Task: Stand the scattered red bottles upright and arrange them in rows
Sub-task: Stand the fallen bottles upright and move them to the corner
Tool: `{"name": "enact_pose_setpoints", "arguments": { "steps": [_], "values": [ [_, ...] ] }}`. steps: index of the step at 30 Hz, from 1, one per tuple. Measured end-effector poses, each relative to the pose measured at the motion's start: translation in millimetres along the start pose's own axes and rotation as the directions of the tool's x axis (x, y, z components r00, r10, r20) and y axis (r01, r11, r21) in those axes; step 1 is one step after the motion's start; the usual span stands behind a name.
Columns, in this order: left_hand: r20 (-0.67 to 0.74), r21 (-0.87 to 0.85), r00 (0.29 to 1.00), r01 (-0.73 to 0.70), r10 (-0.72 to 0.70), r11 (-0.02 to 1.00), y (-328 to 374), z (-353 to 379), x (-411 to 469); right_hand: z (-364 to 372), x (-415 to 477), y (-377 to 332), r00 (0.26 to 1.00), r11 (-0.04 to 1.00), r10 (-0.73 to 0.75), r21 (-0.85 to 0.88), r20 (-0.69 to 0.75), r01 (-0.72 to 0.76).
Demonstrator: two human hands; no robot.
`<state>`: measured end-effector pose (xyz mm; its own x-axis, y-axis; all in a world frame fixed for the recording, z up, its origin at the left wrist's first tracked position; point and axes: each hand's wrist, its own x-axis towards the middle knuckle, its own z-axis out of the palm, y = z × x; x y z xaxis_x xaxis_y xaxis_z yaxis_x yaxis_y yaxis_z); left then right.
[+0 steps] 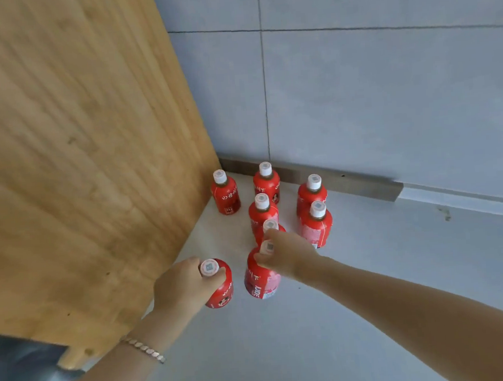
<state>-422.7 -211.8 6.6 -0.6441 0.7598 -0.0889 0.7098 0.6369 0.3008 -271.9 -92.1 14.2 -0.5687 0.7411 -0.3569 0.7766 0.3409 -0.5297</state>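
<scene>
Beside the big wooden panel (71, 143) that leans in from the left, and short of the grey tiled wall (386, 91) with its skirting strip (333, 181), eight red bottles stand upright on the pale floor (371, 301) in loose rows. They look like small stiff plastic drink bottles with slick printed sleeves, probably light enough to tip (a judgement), so the shoulder under the white cap is the safest hold. The left hand (182, 287) is closed around the near-left bottle (218, 290) at its neck; the right hand (284, 255) is clamped on the near-middle bottle (261, 282) likewise. Close neighbours behind, like the capped bottle (270, 226) touching the right knuckles, crowd any shift.
</scene>
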Motion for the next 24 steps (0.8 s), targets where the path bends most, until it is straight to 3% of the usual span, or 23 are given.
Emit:
{"name": "enact_pose_setpoints", "arguments": {
  "steps": [5, 10, 13, 19, 24],
  "values": [
    [-0.017, -0.103, 0.995, 0.100, -0.102, 0.990, -37.5, 1.8, 18.1, 25.8, 62.7, -56.8, 0.992, 0.995, -0.085, -0.052, -0.096, 0.080],
    [-0.014, -0.145, 0.993, 0.117, -0.120, 0.982, -54.3, 8.0, 30.8, 34.9, 88.0, -62.2, 0.993, 0.997, -0.046, -0.065, -0.113, 0.039],
    [0.025, -0.122, 0.995, 0.102, -0.099, 0.987, -49.5, 12.6, 40.0, 30.3, 84.1, -57.0, 0.997, 0.998, 0.026, -0.052, -0.071, -0.030],
    [0.137, -0.014, 0.990, 0.021, -0.019, 1.000, -8.9, 16.4, 61.2, 12.2, 43.2, -20.1, 0.993, 0.982, -0.042, -0.176, 0.111, 0.061],
    [0.150, 0.087, 0.988, -0.060, 0.046, 0.994, 12.1, 16.4, 60.6, -15.2, 10.7, 24.8, 0.990, 0.977, 0.021, -0.214, 0.140, 0.010]
  ]
}}
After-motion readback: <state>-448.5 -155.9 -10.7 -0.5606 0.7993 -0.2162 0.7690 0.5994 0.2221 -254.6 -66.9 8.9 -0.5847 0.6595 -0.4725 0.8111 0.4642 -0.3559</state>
